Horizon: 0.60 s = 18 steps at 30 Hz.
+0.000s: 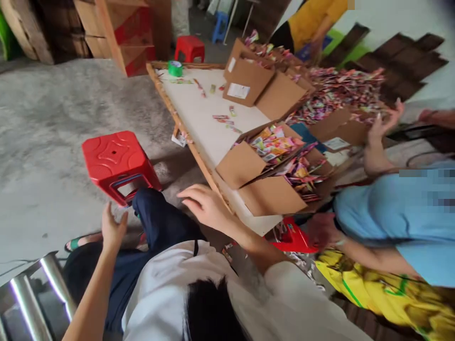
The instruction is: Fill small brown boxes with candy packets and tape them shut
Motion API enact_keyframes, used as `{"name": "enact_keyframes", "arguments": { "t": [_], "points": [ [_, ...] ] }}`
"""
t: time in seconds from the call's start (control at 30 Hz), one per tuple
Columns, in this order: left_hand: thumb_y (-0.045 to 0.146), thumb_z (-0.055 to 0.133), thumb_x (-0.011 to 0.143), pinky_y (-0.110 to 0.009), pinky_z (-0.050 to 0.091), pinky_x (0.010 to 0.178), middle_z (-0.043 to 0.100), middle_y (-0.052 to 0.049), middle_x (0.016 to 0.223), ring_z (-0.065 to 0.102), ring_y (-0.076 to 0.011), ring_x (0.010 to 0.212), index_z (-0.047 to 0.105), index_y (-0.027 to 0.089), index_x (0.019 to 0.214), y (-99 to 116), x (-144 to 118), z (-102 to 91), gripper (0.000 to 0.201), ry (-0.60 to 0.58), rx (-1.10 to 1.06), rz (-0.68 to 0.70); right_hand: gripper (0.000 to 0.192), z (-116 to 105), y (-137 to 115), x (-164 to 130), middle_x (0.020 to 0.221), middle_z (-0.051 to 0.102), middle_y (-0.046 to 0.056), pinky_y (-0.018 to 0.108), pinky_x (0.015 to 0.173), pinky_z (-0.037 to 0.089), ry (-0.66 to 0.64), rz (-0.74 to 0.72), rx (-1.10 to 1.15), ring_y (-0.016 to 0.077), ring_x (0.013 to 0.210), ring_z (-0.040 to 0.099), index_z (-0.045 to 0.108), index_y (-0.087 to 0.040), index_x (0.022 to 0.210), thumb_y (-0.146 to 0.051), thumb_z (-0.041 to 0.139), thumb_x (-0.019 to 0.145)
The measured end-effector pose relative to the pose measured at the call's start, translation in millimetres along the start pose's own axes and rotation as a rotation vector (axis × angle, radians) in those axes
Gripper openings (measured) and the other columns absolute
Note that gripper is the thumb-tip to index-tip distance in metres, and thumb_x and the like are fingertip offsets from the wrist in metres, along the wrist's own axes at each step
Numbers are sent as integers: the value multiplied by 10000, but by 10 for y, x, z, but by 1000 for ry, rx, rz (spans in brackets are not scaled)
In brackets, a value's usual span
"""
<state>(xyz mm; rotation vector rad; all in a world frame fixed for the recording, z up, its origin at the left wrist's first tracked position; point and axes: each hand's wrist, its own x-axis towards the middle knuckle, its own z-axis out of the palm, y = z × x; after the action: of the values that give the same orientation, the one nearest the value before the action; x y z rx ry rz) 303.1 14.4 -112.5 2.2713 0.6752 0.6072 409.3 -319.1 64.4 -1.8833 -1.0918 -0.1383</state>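
Note:
My left hand (113, 228) is raised over my dark trouser knee, fingers apart and holding nothing, just below a red plastic stool (115, 163). My right hand (203, 204) hovers palm down at the near corner of the white table (202, 125), fingers loosely spread and empty. Right of that hand stand open cardboard boxes (265, 173) filled with colourful small packets.
A person in a blue shirt (394, 215) leans in from the right, one hand (383, 124) over a heap of packets (337, 92). More boxes (254, 83), a green tape roll (175, 68), another red stool (189, 47) and a person in yellow (313, 21) are farther back.

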Motion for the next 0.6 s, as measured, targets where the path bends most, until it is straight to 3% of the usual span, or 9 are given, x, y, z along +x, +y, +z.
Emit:
{"name": "enact_keyframes", "arguments": {
  "t": [0.1,0.2,0.3,0.43,0.5,0.6],
  "points": [
    [536,578,828,-484,535,1035,509,-151,1469,536,-328,1331,440,235,1461,636,248,364,714,-116,-132,117,182,-721,-152,-320,1049,723,57,348,913,520,431,2,-311,195,1009,661,683,-237,1095,-230,535,990],
    [511,566,838,-457,577,963,615,-128,1312,610,-298,1219,586,233,1304,1152,307,679,543,-256,-189,219,202,-1102,27,-481,1082,711,101,414,926,487,671,126,-613,253,1013,639,662,-228,1127,-299,538,984],
    [492,586,807,-438,578,953,663,-128,1226,637,-291,1171,644,202,1214,1590,293,987,503,-400,-242,232,264,-1221,400,-351,1107,695,173,492,951,434,587,326,-794,321,1037,611,638,-162,1153,-299,581,935],
    [503,649,785,-459,529,1023,679,-150,1257,635,-296,1193,650,171,1202,2112,330,1273,533,-543,-374,158,94,-1321,769,105,844,707,144,527,974,360,378,596,-848,317,907,645,652,-128,936,-131,625,847],
    [557,665,798,-469,511,1042,676,-169,1269,631,-299,1204,638,155,1213,2349,398,1354,579,-585,-489,47,79,-1426,831,310,838,707,124,511,992,340,376,607,-812,303,913,649,648,-138,892,-107,649,820],
    [709,547,854,-454,520,1026,682,-207,1246,645,-305,1189,649,129,1160,2642,522,1431,664,-746,-706,-281,87,-1603,827,458,872,705,124,507,975,356,487,590,-740,307,927,635,650,-149,875,-122,677,797]
  ]
}}
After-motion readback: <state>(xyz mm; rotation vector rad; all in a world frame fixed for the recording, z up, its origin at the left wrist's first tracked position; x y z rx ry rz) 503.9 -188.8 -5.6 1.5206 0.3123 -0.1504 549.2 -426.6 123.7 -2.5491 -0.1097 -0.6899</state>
